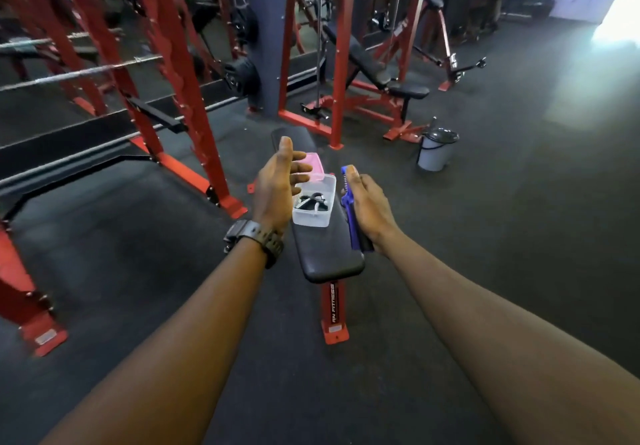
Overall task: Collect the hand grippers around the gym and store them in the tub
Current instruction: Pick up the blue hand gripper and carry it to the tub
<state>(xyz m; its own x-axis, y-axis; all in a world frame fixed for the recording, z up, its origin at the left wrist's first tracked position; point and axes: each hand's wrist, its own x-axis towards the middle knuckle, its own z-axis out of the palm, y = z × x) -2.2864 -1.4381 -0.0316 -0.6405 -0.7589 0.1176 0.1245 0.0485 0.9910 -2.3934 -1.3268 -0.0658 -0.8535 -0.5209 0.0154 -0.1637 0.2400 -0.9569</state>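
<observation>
My right hand (369, 209) is closed around the blue hand gripper (349, 202), rigid, light, best held by its handles, beside the tub (313, 217) on the bench (329, 257); my left hand (277, 188) hovers open, empty.

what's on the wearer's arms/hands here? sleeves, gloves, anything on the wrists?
Both forearms are bare, no sleeves in view, and neither the left hand nor the right hand wears a glove. The left wrist carries a chunky dark digital-style watch with a ridged strap. No rings or bands are visible.
</observation>
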